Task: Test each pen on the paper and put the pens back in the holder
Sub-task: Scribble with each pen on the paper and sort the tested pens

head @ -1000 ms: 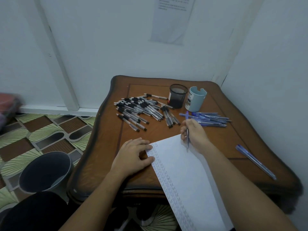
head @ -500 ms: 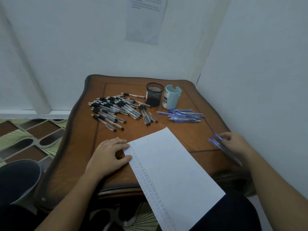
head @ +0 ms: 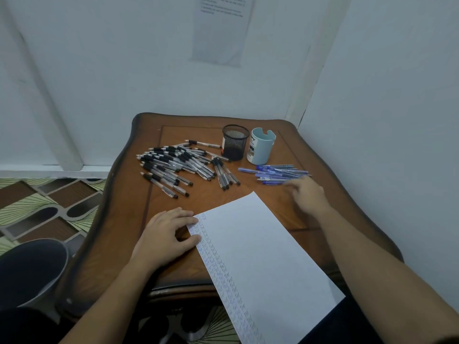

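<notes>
Presses with left hand (head: 166, 234), fingers flat, on left edge of white paper sheet (head: 268, 256) overhanging near rim of brown wooden desk (head: 154, 202). Reaches with blurred right hand (head: 308, 197), fingers stretched and empty, just beside loose blue pens (head: 275, 173), near round black mesh holder (head: 235, 142).

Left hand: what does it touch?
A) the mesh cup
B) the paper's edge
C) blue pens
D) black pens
B: the left hand lies flat, its fingers and thumb pressing the paper at its left edge.
</notes>
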